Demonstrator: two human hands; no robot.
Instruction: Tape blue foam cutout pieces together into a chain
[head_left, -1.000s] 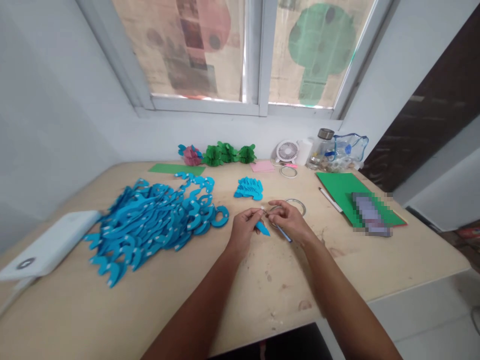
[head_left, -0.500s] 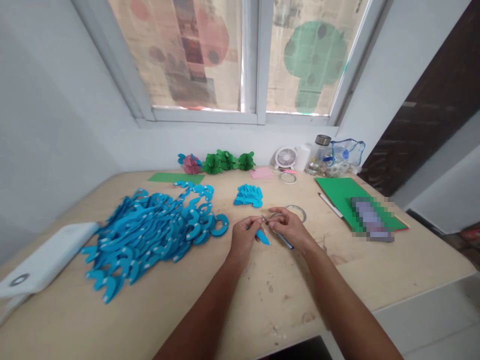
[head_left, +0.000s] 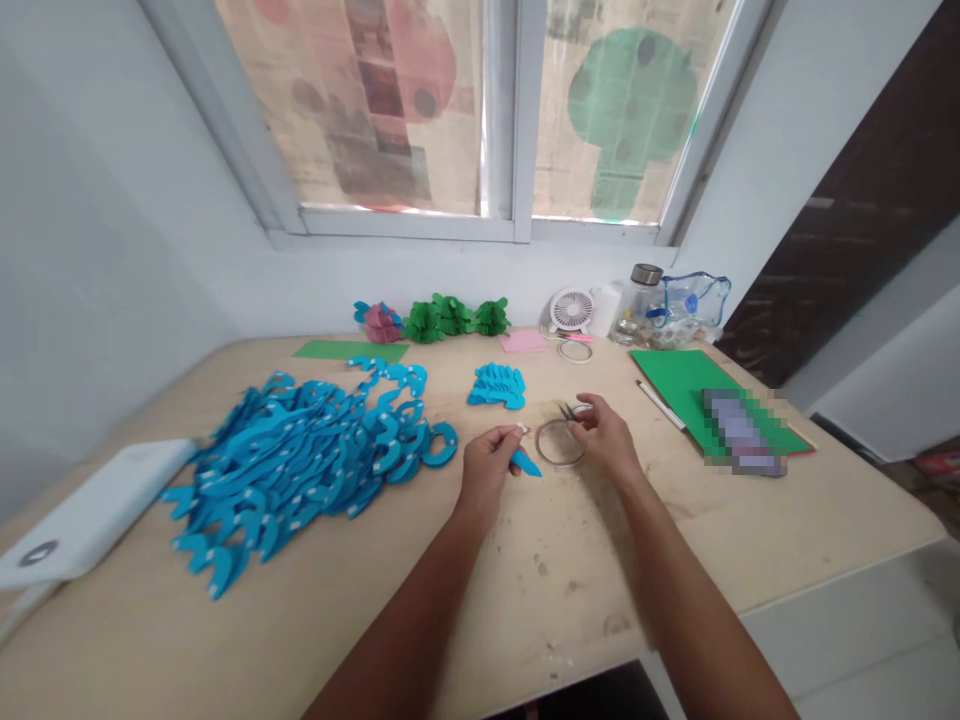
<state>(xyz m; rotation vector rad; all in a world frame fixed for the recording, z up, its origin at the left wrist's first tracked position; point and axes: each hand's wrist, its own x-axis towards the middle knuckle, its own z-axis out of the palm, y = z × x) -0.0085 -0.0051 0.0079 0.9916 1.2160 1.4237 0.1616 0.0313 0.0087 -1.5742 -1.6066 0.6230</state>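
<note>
My left hand (head_left: 489,462) is closed in a pinch on a blue paper piece (head_left: 528,464), whose pointed end sticks out below the fingers. A small white bit (head_left: 523,428) shows at the fingertips. To its right, my right hand (head_left: 604,438) is closed around what look like tweezers (head_left: 568,412); their two dark tips point up and left, slightly apart, and the rest is hidden by the hand. A thin ring-shaped tape roll (head_left: 538,445) is beside the right fingers. Behind the hands lies a small stack of blue paper cutouts (head_left: 496,385).
A large heap of blue curved paper pieces with white patches (head_left: 300,460) covers the left. A white device (head_left: 97,515) lies beyond it. Green paper balls (head_left: 451,318), a small fan (head_left: 572,311) and a bottle (head_left: 643,305) line the wall. Green sheets (head_left: 679,375) lie right.
My right hand has moved right and slightly up, away from my left hand, taking the tweezers' tips along. The tape roll beside it is now less covered. My left hand has hardly moved.
</note>
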